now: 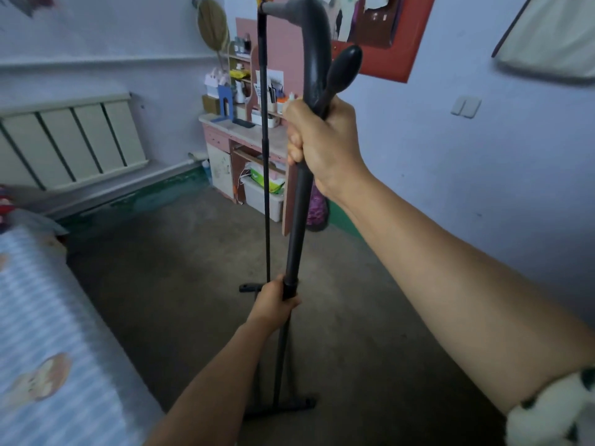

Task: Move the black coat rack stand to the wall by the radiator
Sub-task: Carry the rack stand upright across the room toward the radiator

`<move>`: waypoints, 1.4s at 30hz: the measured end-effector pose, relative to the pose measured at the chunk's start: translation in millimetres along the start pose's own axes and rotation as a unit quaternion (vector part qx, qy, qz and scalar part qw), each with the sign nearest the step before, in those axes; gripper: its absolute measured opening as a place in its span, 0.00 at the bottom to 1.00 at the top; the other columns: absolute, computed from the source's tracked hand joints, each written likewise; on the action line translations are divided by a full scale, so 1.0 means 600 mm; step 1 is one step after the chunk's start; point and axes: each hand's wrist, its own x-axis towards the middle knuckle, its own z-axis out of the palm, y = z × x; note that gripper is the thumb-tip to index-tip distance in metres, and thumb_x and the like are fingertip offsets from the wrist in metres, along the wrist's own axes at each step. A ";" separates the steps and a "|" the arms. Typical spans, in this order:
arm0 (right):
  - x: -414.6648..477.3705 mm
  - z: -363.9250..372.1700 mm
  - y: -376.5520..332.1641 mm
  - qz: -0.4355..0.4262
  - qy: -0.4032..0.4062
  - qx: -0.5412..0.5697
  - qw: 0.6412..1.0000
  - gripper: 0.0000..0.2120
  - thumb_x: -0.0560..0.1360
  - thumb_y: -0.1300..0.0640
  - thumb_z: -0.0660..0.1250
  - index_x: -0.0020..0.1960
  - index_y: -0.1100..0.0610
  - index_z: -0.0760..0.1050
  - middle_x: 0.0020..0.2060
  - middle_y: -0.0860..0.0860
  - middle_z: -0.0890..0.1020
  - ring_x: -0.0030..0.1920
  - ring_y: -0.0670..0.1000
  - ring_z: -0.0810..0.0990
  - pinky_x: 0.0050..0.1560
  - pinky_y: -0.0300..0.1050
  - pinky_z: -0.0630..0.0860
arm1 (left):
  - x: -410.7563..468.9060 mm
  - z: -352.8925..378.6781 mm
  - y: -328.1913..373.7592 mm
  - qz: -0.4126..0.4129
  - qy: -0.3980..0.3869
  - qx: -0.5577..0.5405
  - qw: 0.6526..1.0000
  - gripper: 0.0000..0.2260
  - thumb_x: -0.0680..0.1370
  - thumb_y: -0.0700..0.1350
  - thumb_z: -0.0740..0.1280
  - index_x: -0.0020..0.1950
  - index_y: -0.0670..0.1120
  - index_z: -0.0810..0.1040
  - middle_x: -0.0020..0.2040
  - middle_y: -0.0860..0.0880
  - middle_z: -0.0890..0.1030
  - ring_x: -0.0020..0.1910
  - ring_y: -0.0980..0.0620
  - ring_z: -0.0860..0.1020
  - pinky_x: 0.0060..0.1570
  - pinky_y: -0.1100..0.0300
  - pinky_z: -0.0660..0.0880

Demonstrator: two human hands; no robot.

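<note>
Both hands clamp the black coat rack stand point(294, 226), right hand point(317, 146) high, left hand point(273, 300) low; keep it upright, feet clearing floor, toward radiator point(74, 143).

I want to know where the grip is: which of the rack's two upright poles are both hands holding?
The thicker near pole: right hand grips high, left hand low. The thin far pole stands untouched.
</note>
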 end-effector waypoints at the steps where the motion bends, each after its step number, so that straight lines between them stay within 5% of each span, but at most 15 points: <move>1: 0.005 -0.001 0.003 -0.002 -0.002 0.001 1.000 0.10 0.75 0.67 0.63 0.36 0.60 0.69 0.22 0.51 0.67 0.21 0.49 0.66 0.25 0.43 0.68 | 0.005 0.000 0.000 0.002 0.001 0.001 1.000 0.13 0.71 0.38 0.71 0.49 0.52 0.73 0.45 0.49 0.79 0.53 0.43 0.79 0.57 0.48 0.76; 12: 0.060 -0.028 0.022 -0.003 -0.028 0.021 0.999 0.08 0.75 0.68 0.64 0.38 0.62 0.70 0.24 0.55 0.66 0.23 0.52 0.65 0.26 0.45 0.67 | 0.051 0.019 0.018 -0.010 0.049 0.000 0.999 0.10 0.71 0.39 0.70 0.49 0.49 0.74 0.44 0.51 0.79 0.51 0.47 0.80 0.52 0.56 0.74; 25: 0.148 -0.124 0.060 -0.005 -0.102 0.077 0.992 0.04 0.75 0.70 0.62 0.41 0.65 0.72 0.23 0.55 0.66 0.20 0.50 0.65 0.24 0.44 0.66 | 0.128 0.099 0.072 -0.043 0.155 0.003 0.987 0.12 0.71 0.38 0.69 0.53 0.44 0.75 0.47 0.45 0.82 0.49 0.45 0.80 0.52 0.52 0.76; 42: 0.310 -0.174 0.125 0.021 -0.153 0.108 0.982 0.04 0.76 0.69 0.62 0.44 0.63 0.70 0.25 0.55 0.65 0.23 0.52 0.63 0.27 0.45 0.65 | 0.306 0.108 0.087 -0.056 0.188 -0.001 0.981 0.12 0.70 0.41 0.70 0.43 0.56 0.71 0.37 0.59 0.78 0.39 0.59 0.76 0.35 0.68 0.68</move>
